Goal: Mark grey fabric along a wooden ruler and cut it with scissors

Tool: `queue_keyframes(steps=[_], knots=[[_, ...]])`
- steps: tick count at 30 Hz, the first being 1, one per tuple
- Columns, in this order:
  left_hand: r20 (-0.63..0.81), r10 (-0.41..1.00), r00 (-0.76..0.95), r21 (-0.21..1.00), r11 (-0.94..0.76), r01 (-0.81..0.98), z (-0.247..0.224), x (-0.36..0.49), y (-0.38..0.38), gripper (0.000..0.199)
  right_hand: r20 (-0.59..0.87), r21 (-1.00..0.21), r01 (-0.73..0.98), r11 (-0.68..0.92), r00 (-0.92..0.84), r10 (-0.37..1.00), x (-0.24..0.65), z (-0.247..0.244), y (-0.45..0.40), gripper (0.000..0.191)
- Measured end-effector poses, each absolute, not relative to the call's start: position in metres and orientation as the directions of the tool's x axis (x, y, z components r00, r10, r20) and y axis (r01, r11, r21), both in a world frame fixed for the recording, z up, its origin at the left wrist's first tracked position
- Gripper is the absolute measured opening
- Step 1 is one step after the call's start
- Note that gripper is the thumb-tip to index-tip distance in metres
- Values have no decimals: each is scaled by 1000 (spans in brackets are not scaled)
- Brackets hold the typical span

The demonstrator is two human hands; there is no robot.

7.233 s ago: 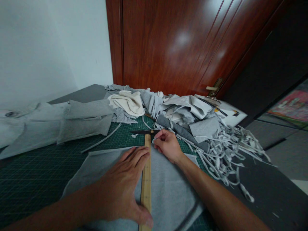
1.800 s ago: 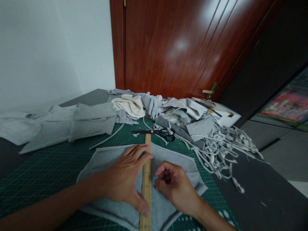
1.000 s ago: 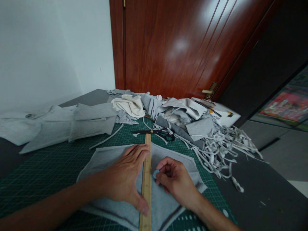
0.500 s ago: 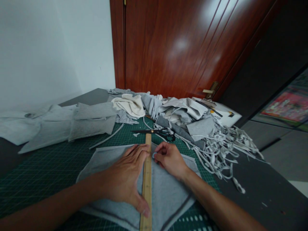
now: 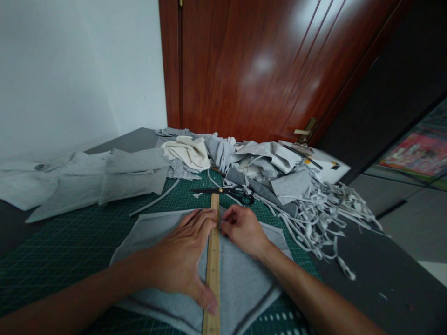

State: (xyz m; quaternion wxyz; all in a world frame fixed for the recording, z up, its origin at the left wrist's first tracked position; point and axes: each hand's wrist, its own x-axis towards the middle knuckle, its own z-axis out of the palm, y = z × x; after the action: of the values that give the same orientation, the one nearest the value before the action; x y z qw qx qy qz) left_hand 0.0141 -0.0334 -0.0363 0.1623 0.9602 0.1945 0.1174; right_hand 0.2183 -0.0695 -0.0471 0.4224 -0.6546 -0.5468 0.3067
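My left hand (image 5: 190,253) lies spread on a wooden ruler (image 5: 212,274), fingertips pressing near its far end and thumb lower down. The ruler runs lengthwise over a light grey piece of cloth (image 5: 240,284) that has a dark stripe near its close edge. My right hand (image 5: 244,230) is closed in a pinch at the ruler's right edge, just above the cloth. Between its fingertips is a small pale disc of tailor's chalk (image 5: 222,224), now mostly hidden. Black scissors (image 5: 240,193) lie just beyond the ruler's far end.
A green cutting mat (image 5: 80,246) with grid lines covers much of the dark table (image 5: 377,279). Folded grey cloth pieces (image 5: 134,174) lie at the left. Behind the scissors are heaped fabrics (image 5: 261,158), with tangled cloth strips (image 5: 314,232) to the right. A wooden door (image 5: 240,70) stands behind.
My right hand has shifted slightly left, closer to the ruler's edge, and less of the chalk shows. My left hand and the ruler have stayed in place.
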Motion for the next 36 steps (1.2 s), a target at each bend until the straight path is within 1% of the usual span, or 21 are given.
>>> queue_keyframes(steps=[4, 9, 12, 16, 21, 23, 25, 29, 34, 36], knots=[[174, 415, 893, 355, -872, 336, -40, 15, -32, 132, 85, -873, 487, -20, 192, 978, 214, -47, -76, 23], [104, 423, 900, 336, -867, 369, -40, 15, -32, 138, 95, -865, 501, 2, 159, 983, 207, -45, -99, 24], [105, 430, 897, 348, -861, 372, -39, 15, -33, 136, 80, -868, 497, 0, 140, 987, 201, -43, -117, 24], [149, 421, 895, 375, -861, 343, -38, 15, -33, 130, 28, -905, 426, -21, 108, 994, 192, -42, -140, 23], [106, 443, 890, 365, -850, 380, -35, 17, -35, 128, 19, -947, 322, 7, 32, 999, 186, -47, -163, 21], [105, 448, 888, 364, -848, 385, -33, 18, -35, 129, -11, -944, 328, -14, 13, 1000, 184, -50, -171, 21], [109, 445, 889, 358, -852, 382, -32, 19, -36, 129, -71, -931, 361, -65, -6, 997, 184, -51, -178, 22], [150, 424, 893, 353, -867, 352, -32, 18, -37, 124, -170, -893, 428, -139, -34, 985, 185, -55, -189, 25], [151, 435, 888, 360, -860, 361, -33, 17, -36, 123, -191, -906, 393, -157, -50, 980, 188, -69, -195, 25], [141, 431, 891, 362, -860, 359, -33, 16, -35, 124, -200, -913, 379, -151, -93, 975, 189, -74, -196, 27]])
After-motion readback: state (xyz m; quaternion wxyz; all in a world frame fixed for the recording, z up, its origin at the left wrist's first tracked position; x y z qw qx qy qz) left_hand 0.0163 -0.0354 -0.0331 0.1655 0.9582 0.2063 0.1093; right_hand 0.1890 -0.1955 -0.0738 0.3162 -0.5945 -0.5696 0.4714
